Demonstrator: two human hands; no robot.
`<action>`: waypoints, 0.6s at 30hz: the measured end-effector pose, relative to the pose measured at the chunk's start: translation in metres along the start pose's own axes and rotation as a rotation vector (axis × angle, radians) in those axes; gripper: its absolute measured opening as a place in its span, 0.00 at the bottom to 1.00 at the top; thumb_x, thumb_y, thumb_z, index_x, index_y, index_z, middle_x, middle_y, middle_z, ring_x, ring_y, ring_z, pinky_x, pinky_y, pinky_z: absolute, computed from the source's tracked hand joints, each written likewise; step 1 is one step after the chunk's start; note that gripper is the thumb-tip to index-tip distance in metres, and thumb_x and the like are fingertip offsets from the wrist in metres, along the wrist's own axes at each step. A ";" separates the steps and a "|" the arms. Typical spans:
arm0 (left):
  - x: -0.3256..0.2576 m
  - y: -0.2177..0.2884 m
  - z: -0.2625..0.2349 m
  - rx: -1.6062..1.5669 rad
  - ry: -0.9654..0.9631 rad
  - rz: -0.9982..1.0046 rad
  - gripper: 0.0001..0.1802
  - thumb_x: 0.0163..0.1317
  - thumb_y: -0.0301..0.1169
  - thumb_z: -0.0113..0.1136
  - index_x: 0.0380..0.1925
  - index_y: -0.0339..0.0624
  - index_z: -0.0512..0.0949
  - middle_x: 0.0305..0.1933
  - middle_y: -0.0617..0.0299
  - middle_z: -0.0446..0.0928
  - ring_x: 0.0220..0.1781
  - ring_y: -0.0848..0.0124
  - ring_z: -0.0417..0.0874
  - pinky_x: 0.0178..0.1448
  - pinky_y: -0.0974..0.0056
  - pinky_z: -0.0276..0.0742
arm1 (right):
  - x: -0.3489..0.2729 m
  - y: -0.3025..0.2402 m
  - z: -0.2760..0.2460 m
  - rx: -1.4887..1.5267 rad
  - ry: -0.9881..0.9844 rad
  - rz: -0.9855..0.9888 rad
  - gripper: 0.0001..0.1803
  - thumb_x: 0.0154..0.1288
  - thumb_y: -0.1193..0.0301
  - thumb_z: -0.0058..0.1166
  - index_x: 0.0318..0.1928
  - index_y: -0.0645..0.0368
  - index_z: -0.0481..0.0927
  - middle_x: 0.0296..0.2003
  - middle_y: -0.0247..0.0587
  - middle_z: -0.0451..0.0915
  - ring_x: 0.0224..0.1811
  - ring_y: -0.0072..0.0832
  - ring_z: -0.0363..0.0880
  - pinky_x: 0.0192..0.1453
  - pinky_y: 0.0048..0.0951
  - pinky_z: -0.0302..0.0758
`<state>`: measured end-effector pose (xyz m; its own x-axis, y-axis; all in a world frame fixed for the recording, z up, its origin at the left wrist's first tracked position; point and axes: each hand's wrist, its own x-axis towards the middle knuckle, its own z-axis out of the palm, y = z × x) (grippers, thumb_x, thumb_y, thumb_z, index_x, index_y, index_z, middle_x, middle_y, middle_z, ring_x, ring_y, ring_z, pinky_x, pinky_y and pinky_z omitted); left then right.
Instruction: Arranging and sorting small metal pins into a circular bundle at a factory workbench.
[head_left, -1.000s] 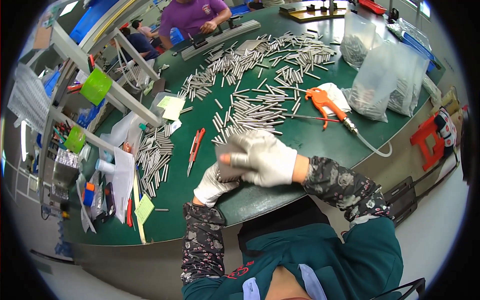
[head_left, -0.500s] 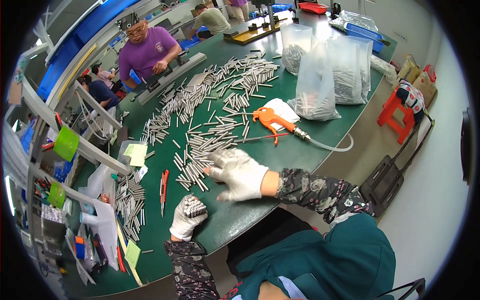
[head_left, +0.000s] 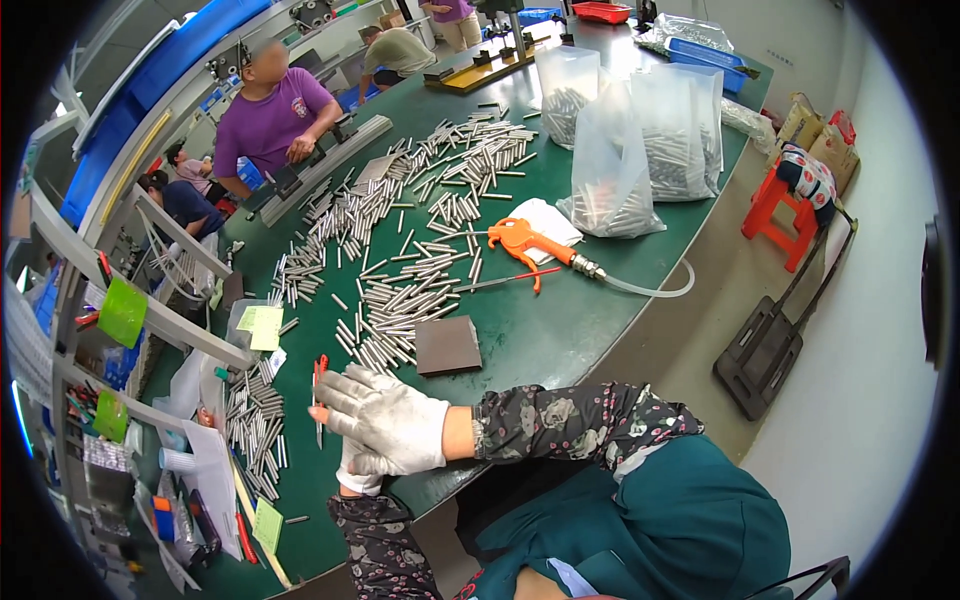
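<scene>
My right hand, in a white glove, lies flat across the top of my left hand with its fingers stretched out. Of my gloved left hand only the wrist side shows; its fingers and the bundle of short metal pins it gripped a moment earlier are hidden under the right palm. Just beyond the right fingertips is a red utility knife, partly covered. A dark square block sits on the green table, close to the right hand. Behind it spreads a large loose pile of metal pins.
An orange air blow gun with a clear hose lies near a white cloth. Plastic bags of pins stand at the back right. Another pin heap is at left, beside papers and shelving. A person in purple works across the table.
My right hand has moved left from beside the pin pile onto my left hand, covering the bundle of pins. This uncovers the dark block. The whole view has shifted slightly.
</scene>
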<state>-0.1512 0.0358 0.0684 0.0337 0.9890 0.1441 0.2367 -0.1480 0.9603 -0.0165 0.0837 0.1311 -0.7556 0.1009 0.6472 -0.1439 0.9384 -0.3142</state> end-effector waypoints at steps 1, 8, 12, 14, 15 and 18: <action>0.009 0.004 -0.001 0.000 -0.008 0.001 0.36 0.52 0.33 0.62 0.60 0.41 0.57 0.59 0.58 0.64 0.60 0.66 0.65 0.61 0.63 0.62 | 0.005 -0.004 -0.003 0.020 0.105 -0.033 0.40 0.55 0.47 0.41 0.58 0.68 0.61 0.57 0.60 0.61 0.64 0.49 0.54 0.68 0.46 0.48; 0.007 -0.008 0.008 0.010 -0.109 0.024 0.34 0.54 0.34 0.59 0.60 0.41 0.56 0.59 0.58 0.63 0.61 0.66 0.64 0.61 0.63 0.62 | -0.003 -0.005 0.038 0.038 -0.003 0.102 0.34 0.53 0.53 0.49 0.54 0.67 0.67 0.54 0.56 0.66 0.62 0.46 0.58 0.63 0.42 0.55; 0.015 -0.010 0.016 0.024 -0.158 0.010 0.33 0.56 0.35 0.57 0.60 0.41 0.56 0.59 0.58 0.63 0.61 0.66 0.63 0.61 0.63 0.61 | -0.005 -0.005 0.044 0.045 0.057 0.101 0.31 0.52 0.55 0.52 0.50 0.67 0.70 0.52 0.54 0.68 0.58 0.44 0.61 0.58 0.40 0.62; 0.018 -0.015 0.015 0.026 -0.189 0.009 0.33 0.56 0.35 0.56 0.60 0.42 0.56 0.59 0.58 0.62 0.61 0.67 0.63 0.62 0.63 0.61 | -0.006 -0.004 0.037 0.074 0.011 0.133 0.31 0.52 0.55 0.51 0.51 0.67 0.70 0.50 0.54 0.69 0.58 0.45 0.62 0.58 0.40 0.62; 0.025 -0.018 0.018 0.026 -0.203 0.008 0.33 0.56 0.35 0.56 0.60 0.42 0.56 0.59 0.58 0.62 0.61 0.67 0.63 0.62 0.63 0.61 | -0.008 -0.002 0.035 0.106 -0.033 0.158 0.32 0.52 0.55 0.51 0.52 0.66 0.69 0.49 0.55 0.70 0.58 0.46 0.63 0.59 0.40 0.62; 0.029 -0.027 0.029 0.025 -0.245 -0.001 0.32 0.57 0.35 0.55 0.60 0.42 0.56 0.59 0.58 0.62 0.61 0.67 0.62 0.62 0.63 0.61 | -0.012 0.005 0.030 0.136 -0.050 0.192 0.31 0.51 0.56 0.53 0.50 0.67 0.70 0.48 0.55 0.70 0.56 0.45 0.65 0.56 0.39 0.64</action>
<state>-0.1288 0.0684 0.0395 0.2675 0.9604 0.0782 0.2609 -0.1503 0.9536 -0.0280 0.0773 0.1008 -0.8077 0.2532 0.5325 -0.0770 0.8501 -0.5209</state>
